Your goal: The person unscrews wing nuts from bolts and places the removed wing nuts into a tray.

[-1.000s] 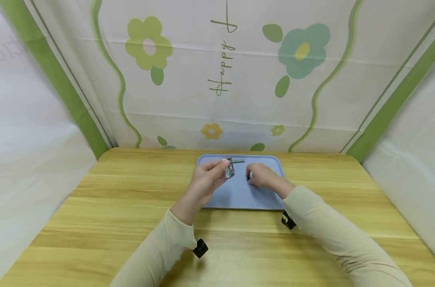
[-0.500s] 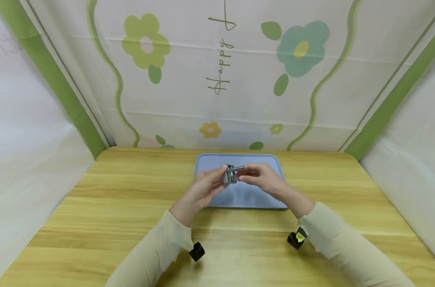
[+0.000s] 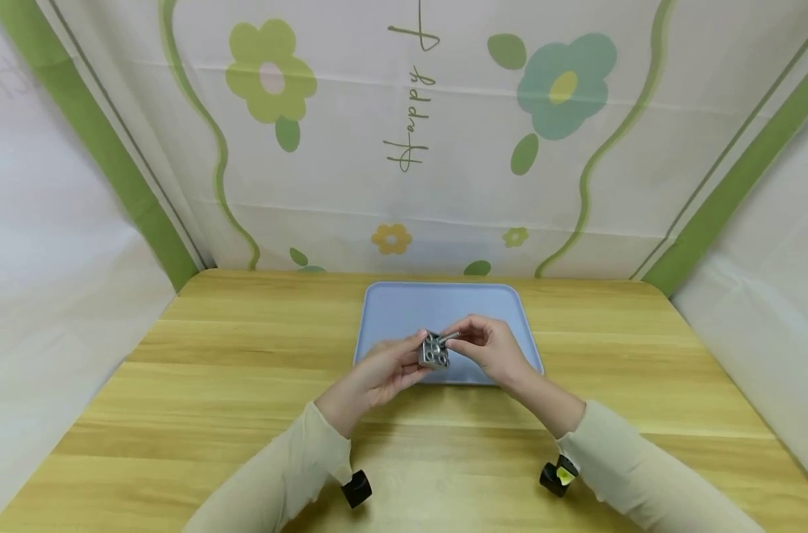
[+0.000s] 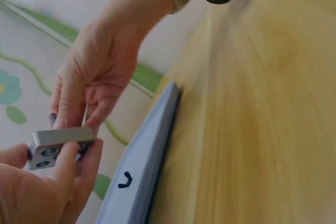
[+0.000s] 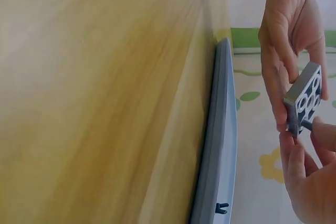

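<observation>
My left hand (image 3: pixel 385 371) grips a small grey metal block (image 3: pixel 434 351) by its edges, held up over the near part of the tray. Several round holes or rings show on the block's face. A thin metal rod (image 3: pixel 449 337) sticks out from one corner. From the other side, my right hand (image 3: pixel 495 354) pinches at the rod, thumb against it, while its other fingers sit behind the block. A small black wing nut (image 4: pixel 126 180) lies on the tray in the left wrist view; in the head view it is hidden behind the hands.
The pale blue tray (image 3: pixel 404 300) lies on the wooden table (image 3: pixel 257 355) near its back edge. Behind stands a white curtain (image 3: pixel 350 170) printed with flowers. A black wrist camera (image 3: pixel 357 488) hangs at the left sleeve, another black camera (image 3: pixel 555 480) at the right.
My right hand has left the tray, where it held a small black piece, and come to the rod. The block has moved nearer to me and its holed face has turned into view.
</observation>
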A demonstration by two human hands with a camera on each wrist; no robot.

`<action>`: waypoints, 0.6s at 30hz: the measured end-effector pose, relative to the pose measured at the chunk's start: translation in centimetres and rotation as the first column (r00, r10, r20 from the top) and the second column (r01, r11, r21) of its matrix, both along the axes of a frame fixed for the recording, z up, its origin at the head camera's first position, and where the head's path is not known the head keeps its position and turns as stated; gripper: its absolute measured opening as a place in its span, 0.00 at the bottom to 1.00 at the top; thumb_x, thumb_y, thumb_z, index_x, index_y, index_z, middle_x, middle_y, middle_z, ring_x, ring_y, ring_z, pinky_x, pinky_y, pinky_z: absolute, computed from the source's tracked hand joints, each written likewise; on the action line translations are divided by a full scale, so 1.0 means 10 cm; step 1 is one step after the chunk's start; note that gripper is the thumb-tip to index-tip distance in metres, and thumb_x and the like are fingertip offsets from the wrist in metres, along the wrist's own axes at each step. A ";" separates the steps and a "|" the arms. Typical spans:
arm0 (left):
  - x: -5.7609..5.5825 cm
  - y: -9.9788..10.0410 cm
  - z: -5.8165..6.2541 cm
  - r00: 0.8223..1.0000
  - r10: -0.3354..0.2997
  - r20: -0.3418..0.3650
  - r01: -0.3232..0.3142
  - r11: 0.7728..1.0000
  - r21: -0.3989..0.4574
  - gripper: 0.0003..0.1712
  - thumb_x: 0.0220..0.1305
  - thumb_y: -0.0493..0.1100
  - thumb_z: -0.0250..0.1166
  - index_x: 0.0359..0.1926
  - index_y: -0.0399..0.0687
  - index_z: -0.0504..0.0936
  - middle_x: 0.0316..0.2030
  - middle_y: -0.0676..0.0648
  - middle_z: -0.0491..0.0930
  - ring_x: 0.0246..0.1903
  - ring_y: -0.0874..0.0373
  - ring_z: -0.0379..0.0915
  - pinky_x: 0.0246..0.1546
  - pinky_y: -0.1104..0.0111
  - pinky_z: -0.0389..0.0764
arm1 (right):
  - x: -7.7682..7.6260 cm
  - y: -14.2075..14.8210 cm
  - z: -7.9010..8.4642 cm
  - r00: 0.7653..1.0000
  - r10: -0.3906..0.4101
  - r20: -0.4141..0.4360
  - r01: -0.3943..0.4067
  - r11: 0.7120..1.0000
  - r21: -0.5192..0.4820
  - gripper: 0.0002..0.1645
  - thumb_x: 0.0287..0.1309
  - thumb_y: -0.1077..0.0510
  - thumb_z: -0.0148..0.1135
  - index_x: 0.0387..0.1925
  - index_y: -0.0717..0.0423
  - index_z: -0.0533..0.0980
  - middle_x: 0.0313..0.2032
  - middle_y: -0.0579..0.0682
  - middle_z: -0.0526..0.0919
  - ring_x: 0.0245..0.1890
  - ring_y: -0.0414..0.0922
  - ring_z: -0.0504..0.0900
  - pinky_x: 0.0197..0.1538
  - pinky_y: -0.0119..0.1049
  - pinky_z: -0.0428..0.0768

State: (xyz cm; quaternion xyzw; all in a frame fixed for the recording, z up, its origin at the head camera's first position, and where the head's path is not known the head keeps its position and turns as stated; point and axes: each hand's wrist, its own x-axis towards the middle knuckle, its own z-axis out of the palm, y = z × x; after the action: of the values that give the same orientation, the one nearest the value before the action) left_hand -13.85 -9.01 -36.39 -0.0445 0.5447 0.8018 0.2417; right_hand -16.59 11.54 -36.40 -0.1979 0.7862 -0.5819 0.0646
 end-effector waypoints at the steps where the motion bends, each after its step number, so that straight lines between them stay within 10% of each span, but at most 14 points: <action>1: 0.01 0.00 -0.01 1.000 -0.007 -0.003 0.007 1.000 -0.021 0.30 0.77 0.48 0.53 0.67 0.27 0.66 0.64 0.30 0.72 0.55 0.52 0.81 0.56 0.71 0.82 | 0.02 0.00 0.00 1.000 -0.004 -0.002 0.004 1.000 0.013 0.08 0.63 0.63 0.65 0.42 0.64 0.81 0.45 0.60 0.85 0.40 0.41 0.85 0.46 0.39 0.86; 12: 0.07 0.05 -0.14 0.998 -0.040 -0.044 0.026 0.957 -0.289 0.20 0.72 0.40 0.60 0.56 0.27 0.78 0.38 0.46 0.81 0.33 0.64 0.77 0.34 0.81 0.84 | 0.21 0.11 -0.04 0.998 -0.019 0.063 0.012 0.994 0.113 0.05 0.60 0.66 0.67 0.37 0.66 0.81 0.41 0.60 0.85 0.36 0.49 0.88 0.40 0.32 0.87; 18: 0.12 0.03 -0.15 0.953 -0.202 -0.225 0.048 0.835 -0.548 0.10 0.65 0.34 0.66 0.44 0.30 0.85 0.33 0.42 0.86 0.25 0.64 0.78 0.28 0.74 0.86 | 0.30 0.13 -0.10 0.997 0.080 0.006 -0.080 0.979 0.186 0.04 0.58 0.66 0.69 0.33 0.65 0.81 0.39 0.60 0.85 0.35 0.48 0.88 0.39 0.28 0.86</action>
State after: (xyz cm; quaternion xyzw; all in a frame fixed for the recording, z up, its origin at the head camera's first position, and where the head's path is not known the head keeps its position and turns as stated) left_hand -12.68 -8.69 -37.93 0.0371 0.7765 0.5983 0.1942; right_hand -13.54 12.87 -37.39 -0.2227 0.8286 -0.5027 0.1055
